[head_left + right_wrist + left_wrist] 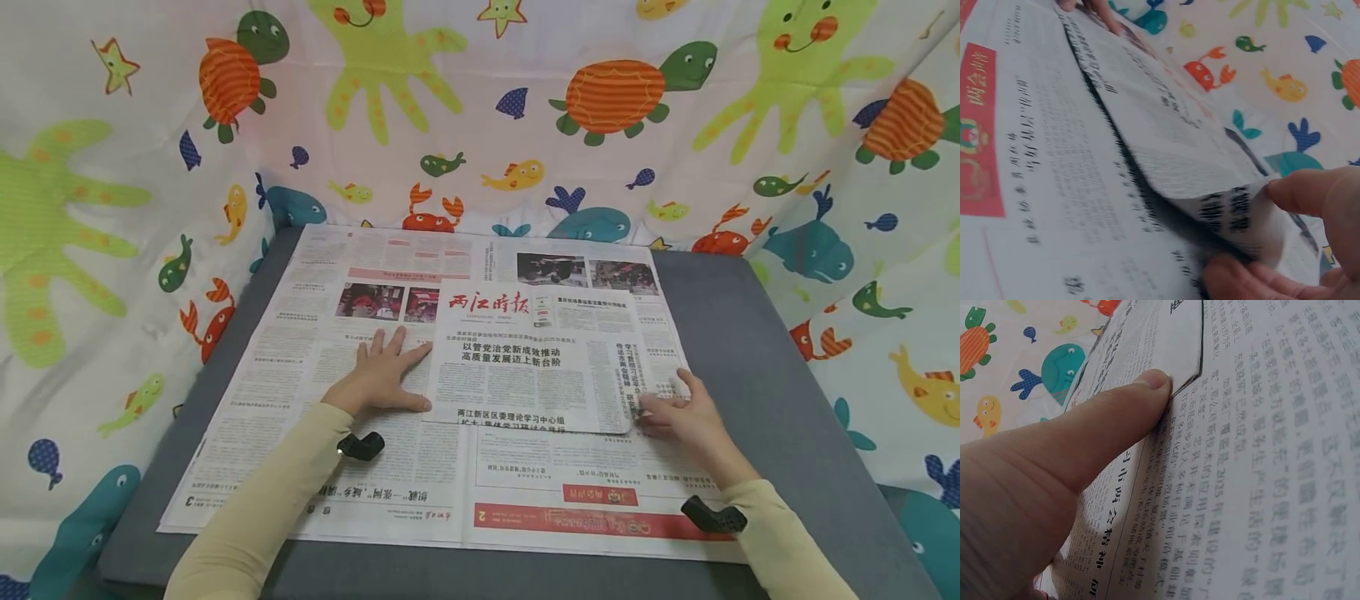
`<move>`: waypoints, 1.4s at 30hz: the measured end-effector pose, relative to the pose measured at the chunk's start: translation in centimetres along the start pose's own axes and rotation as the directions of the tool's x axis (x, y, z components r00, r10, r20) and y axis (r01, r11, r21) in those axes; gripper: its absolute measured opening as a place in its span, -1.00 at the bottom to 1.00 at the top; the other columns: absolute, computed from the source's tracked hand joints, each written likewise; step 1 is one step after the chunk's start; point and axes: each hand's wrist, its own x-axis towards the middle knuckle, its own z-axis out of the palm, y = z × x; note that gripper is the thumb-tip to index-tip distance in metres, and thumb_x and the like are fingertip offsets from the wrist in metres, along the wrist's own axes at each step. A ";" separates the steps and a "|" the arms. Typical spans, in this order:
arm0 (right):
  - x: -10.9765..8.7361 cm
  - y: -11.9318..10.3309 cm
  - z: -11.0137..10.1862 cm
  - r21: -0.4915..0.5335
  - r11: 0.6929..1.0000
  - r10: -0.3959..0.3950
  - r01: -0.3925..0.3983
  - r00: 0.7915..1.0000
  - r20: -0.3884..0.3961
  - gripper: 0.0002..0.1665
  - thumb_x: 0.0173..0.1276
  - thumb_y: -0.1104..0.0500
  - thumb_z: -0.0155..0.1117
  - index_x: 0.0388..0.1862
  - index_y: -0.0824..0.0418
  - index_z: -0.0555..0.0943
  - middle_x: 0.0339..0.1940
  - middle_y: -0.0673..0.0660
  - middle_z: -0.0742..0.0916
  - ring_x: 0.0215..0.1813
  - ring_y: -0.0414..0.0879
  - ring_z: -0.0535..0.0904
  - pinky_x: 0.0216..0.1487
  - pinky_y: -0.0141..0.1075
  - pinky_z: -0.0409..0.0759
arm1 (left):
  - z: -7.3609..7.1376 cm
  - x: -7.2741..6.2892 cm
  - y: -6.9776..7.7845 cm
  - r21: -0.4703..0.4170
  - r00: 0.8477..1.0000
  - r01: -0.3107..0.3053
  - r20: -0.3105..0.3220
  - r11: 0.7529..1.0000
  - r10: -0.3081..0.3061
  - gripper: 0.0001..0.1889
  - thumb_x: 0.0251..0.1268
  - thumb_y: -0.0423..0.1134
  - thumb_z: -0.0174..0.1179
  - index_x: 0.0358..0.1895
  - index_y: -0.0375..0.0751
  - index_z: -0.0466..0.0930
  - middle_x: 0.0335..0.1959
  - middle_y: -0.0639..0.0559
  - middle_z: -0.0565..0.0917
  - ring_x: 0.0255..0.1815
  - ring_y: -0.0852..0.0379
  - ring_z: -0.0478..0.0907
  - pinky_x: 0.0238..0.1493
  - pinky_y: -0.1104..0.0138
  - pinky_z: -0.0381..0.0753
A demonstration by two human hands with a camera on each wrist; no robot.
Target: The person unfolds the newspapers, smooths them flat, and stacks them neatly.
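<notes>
A folded newspaper (517,379) with a red masthead lies on a larger newspaper (375,475) spread flat. On the folded one's left side my left hand (375,375) rests with fingers spread and straight. Its thumb (1110,422) touches the folded paper's corner in the left wrist view. At the opposite side my right hand (690,421) pinches the right edge of the folded newspaper. Seen from the right wrist, that edge (1254,219) curls upward between the fingers (1307,194), blurred in part.
A grey table (780,400) lies under the newspapers, its surface showing along both sides and the front. A white curtain (480,142) printed with sea animals surrounds the back and sides. A black strap piece (363,447) sits at the left wrist, another (712,515) at the right.
</notes>
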 end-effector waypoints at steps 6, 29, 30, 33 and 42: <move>-0.1 -1.9 -0.9 -0.214 0.977 -0.018 0.000 0.997 -0.081 0.08 0.57 -0.16 0.07 0.70 0.24 -0.31 0.53 0.57 0.29 0.32 0.28 0.57 0.20 0.04 0.63 | 0.0 0.2 0.0 -0.010 1.000 -0.004 0.000 1.000 0.004 0.15 -0.05 0.39 0.44 0.64 0.16 0.10 0.69 -0.35 -0.20 0.64 -0.55 -0.41 0.49 -0.49 -0.31; 2.5 -6.3 15.9 -0.785 0.497 -0.333 0.369 0.917 0.220 -0.04 0.39 -0.30 0.22 0.63 0.07 0.23 0.65 0.43 0.19 0.64 0.50 0.01 0.39 0.58 0.07 | 2.3 2.7 6.7 0.062 0.989 -0.146 0.024 0.987 0.145 0.08 0.03 0.42 0.38 0.63 0.23 0.12 0.72 -0.15 -0.11 0.68 -0.44 -0.29 0.56 -0.39 -0.21; 2.5 -6.5 16.1 -0.790 0.501 -0.323 0.353 0.923 0.208 -0.03 0.39 -0.31 0.22 0.63 0.08 0.22 0.64 0.44 0.19 0.63 0.50 0.01 0.38 0.59 0.08 | 2.2 2.7 6.7 0.058 0.988 -0.151 0.020 0.987 0.150 0.08 0.03 0.42 0.38 0.63 0.21 0.13 0.72 -0.17 -0.11 0.68 -0.46 -0.28 0.55 -0.40 -0.21; 2.9 -7.3 17.2 -0.807 0.517 -0.271 0.286 0.949 0.162 0.02 0.40 -0.39 0.15 0.65 0.10 0.18 0.62 0.50 0.18 0.61 0.54 0.02 0.32 0.62 0.14 | 2.3 2.8 6.7 0.052 0.987 -0.159 0.012 0.986 0.159 0.07 0.03 0.40 0.39 0.63 0.17 0.15 0.71 -0.19 -0.09 0.67 -0.48 -0.27 0.54 -0.42 -0.21; 4.2 -9.6 20.1 -0.844 0.519 -0.163 0.132 0.985 0.054 0.23 0.35 -0.55 0.04 0.70 0.17 -0.02 0.59 0.66 0.06 0.55 0.71 -0.05 0.15 0.67 0.27 | 1.6 2.6 5.5 -0.029 0.994 -0.104 -0.020 0.994 0.103 0.08 0.09 0.38 0.35 0.65 0.13 0.07 0.70 -0.27 -0.16 0.66 -0.51 -0.30 0.53 -0.43 -0.24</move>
